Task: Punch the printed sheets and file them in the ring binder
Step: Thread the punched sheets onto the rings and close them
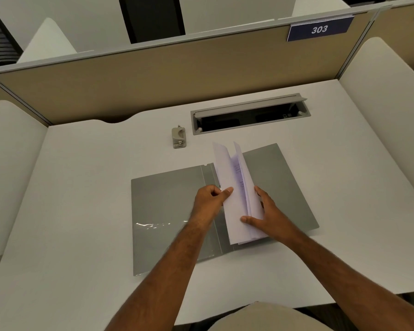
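The printed sheets [234,206] stand nearly on edge over the spine of the open ring binder [167,211], fanned slightly so that a few lines of print show on an inner page. You hold them this way, most likely, to bring their punched edge down to the ring mechanism along the spine; the rings themselves are hidden behind your left hand and the paper, so you cannot tell from here whether the holes are on them yet.

Your left hand [210,199] pinches the near-left edge of the stack, thumb on the facing page and fingers curled behind. Your right hand [265,216] cups the stack from the other side, thumb pressed on the front low down, fingers spread behind the pages, steadying them so they do not flop.

The binder lies flat on the white table [86,187], both covers spread: thin, stiff, matte grey plastic with a clear glossy pocket [158,225] on the left cover that catches the light. The paper is thin and limp, curling at the top corners.

The hole punch [178,137], small, grey and blocky, sits apart at the back of the table, just beside the open cable tray [249,115] with its raised metal lid. Judging by that, punching is done with.
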